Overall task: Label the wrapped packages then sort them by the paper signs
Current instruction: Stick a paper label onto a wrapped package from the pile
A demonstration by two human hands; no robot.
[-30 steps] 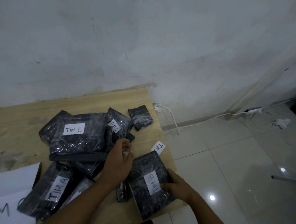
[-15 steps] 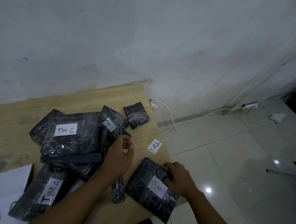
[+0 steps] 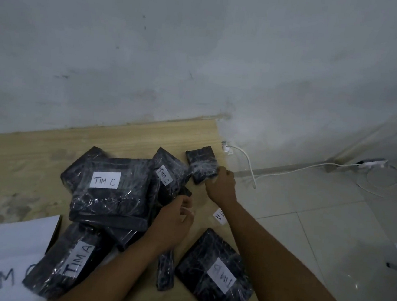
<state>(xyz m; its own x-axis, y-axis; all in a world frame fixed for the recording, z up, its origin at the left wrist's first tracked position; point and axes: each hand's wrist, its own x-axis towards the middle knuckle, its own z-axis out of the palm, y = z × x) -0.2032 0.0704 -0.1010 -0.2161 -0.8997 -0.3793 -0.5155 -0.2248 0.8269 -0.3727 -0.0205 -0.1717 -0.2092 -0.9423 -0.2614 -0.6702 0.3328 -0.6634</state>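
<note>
Single view only. Head-worn wide-angle camera sits above the near edge of the wooden table (image 3: 35, 149), faces forward and down toward the wall (image 3: 202, 53), close over the tabletop.

Wrapped packages (image 3: 124, 235): at least seven; overlap in the pile prevents an exact total. Labelled: two TIM C packages (image 3: 106, 190), one TIM A package (image 3: 70, 261), one TIM B package (image 3: 214, 275). Loose label (image 3: 219, 216): one. Paper sign (image 3: 10, 253): one. Hands: two, left hand (image 3: 173, 223) and right hand (image 3: 221, 184).

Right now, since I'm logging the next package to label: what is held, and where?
The right hand grips the small unlabelled package by its near right corner; the left hand pinches a blurred pale scrap.
</note>
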